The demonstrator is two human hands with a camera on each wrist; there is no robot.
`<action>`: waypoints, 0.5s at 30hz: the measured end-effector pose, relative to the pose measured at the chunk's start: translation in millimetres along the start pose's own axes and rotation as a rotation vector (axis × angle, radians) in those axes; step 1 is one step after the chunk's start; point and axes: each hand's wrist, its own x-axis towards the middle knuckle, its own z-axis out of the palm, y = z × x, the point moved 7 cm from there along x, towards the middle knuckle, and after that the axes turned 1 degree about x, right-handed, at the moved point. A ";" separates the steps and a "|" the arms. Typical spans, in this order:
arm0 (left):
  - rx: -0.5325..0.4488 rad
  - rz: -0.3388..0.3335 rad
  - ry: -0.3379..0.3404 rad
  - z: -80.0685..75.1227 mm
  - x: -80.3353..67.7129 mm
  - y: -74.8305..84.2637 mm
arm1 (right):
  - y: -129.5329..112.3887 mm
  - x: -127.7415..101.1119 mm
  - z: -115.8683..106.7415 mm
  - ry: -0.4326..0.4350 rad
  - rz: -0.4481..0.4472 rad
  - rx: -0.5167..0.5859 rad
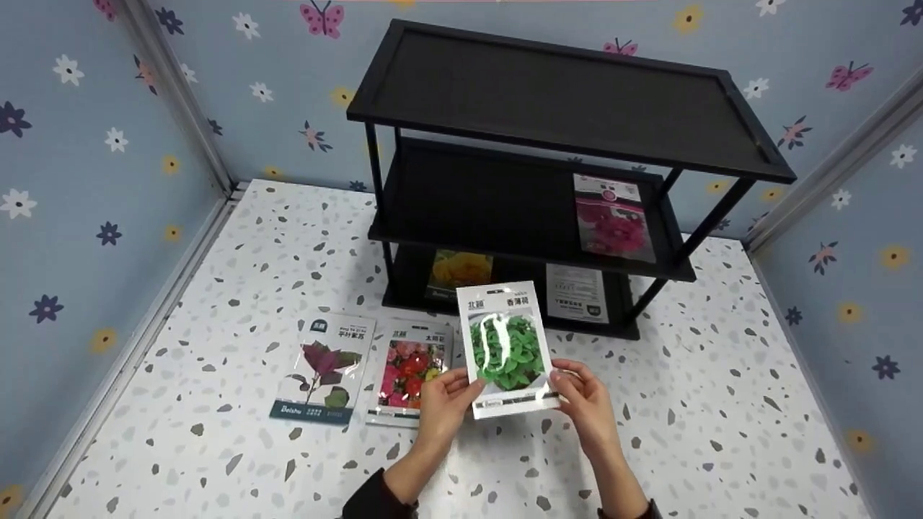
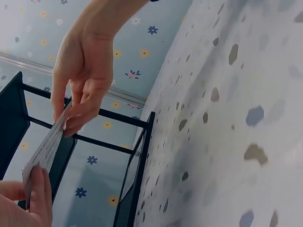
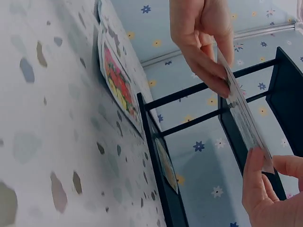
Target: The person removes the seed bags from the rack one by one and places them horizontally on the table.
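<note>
A white seed packet point(image 1: 507, 349) with a picture of green leaves is held up above the table, face toward the head camera. My left hand point(image 1: 445, 404) pinches its lower left edge between thumb and fingers. On the lower right edge, my right hand point(image 1: 588, 407) pinches it the same way. Both wrist views show the packet point(image 2: 47, 146) edge-on between the two hands. Left of the hands lie a seed packet with red and pink flowers point(image 1: 411, 375) and a packet with a purple-leaved plant point(image 1: 323, 367), both flat on the table.
Behind the hands stands a black three-tier shelf point(image 1: 548, 94). A pink-flower packet point(image 1: 614, 220) lies on its middle tier. On the bottom tier are a yellow-flower packet point(image 1: 461, 271) and a packet with printed text point(image 1: 577, 292). Patterned walls point(image 1: 79, 216) border the speckled table point(image 1: 216, 346).
</note>
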 end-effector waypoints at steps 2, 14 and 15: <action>0.041 0.004 -0.053 0.0 0.6 1.1 | -22.2 -4.9 8.3 0.016 0.022 -0.060; 0.178 0.064 -0.147 -2.4 3.8 -2.5 | 16.9 -0.1 -19.5 0.101 -0.029 -0.186; 0.191 0.065 -0.142 -3.4 4.6 -3.1 | 26.6 2.0 -24.9 0.094 -0.051 -0.185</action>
